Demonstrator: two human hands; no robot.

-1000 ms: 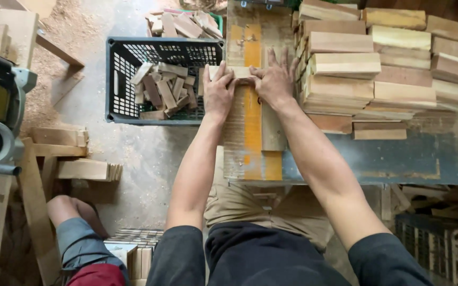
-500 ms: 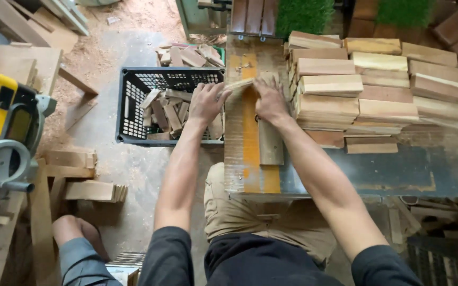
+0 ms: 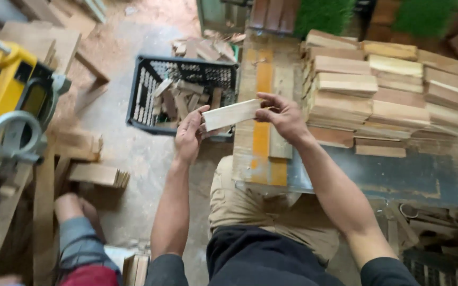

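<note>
- Sawdust covers the concrete floor (image 3: pixel 133 159) of a woodworking shop, with offcuts scattered toward the upper left of the frame.
- Just right of centre runs a worn workbench (image 3: pixel 398 175), its top part bare wood with an orange strip, part dark and scuffed.
- At centre frame a pale wooden slat (image 3: pixel 231 114) is held in the air, just off the bench's left edge and in front of the crate, slightly tilted.
- The left hand (image 3: pixel 189 135) is clamped on the slat's left end, thumb on top and fingers underneath.
- The right hand (image 3: pixel 284 116) pinches the right end, fingertips closed on the edge.
- The slat looks thin, flat, rectangular and smooth-sawn; I judge it light and stiff, unlikely to slip but able to snap if bent, so a hold at both ends suits it.
- A black plastic crate (image 3: pixel 144 100) with lattice walls stands on the floor in the upper middle, holding rough, darker scraps.
- Stacked planks (image 3: pixel 393 90) fill the upper right of the bench, in tan and reddish tones with square-cut ends.
- A yellow power saw (image 3: pixel 6 100) sits at the left edge.
- Another person's bare foot (image 3: pixel 72 206) and denim leg show at lower left.
</note>
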